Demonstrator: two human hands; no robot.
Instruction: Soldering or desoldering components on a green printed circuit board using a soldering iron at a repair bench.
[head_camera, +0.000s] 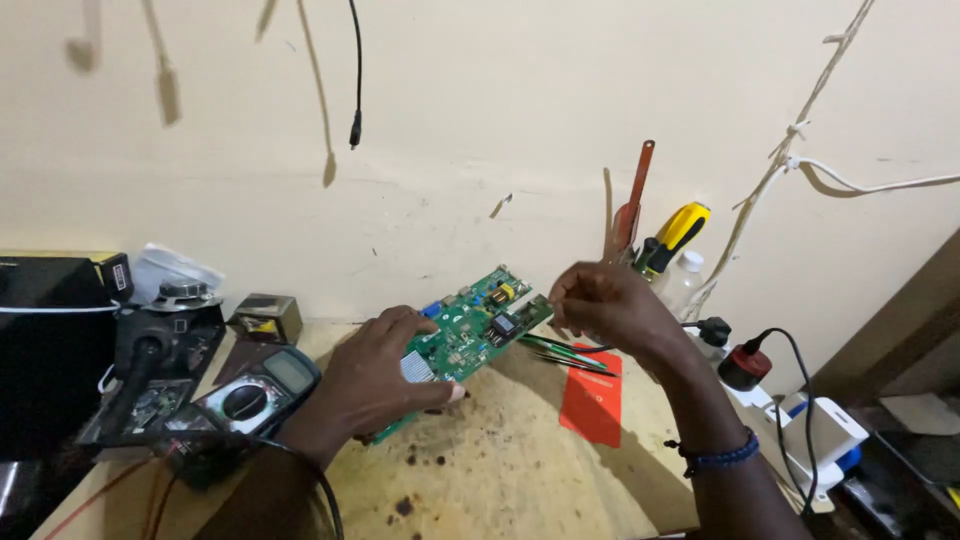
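— Forearms fill the bottom of the view; what is held by the left hand (385, 375)?

— A green board (470, 330) is gripped at its near edge, the fingers curled over the top and the thumb pressed beneath, so the board is kept tilted above the bench (510, 470).

— And the right hand (610, 305)?

— Its fingertips are pinched shut at the board's far corner; whether something small is held there cannot be told. Tweezers (565, 350) are seen just below that hand, though it cannot be made out if they are grasped.

— How is this best done?

— The board should be kept steady by its edge only, with the parts left untouched, and the far corner should be worked with a light pinch, so nothing is bent.

— What is set about?

— A multimeter (250, 400) lies just left of the left wrist, a red card (595, 405) under the right forearm, and a yellow screwdriver (675, 235) stands by the wall (480, 120).
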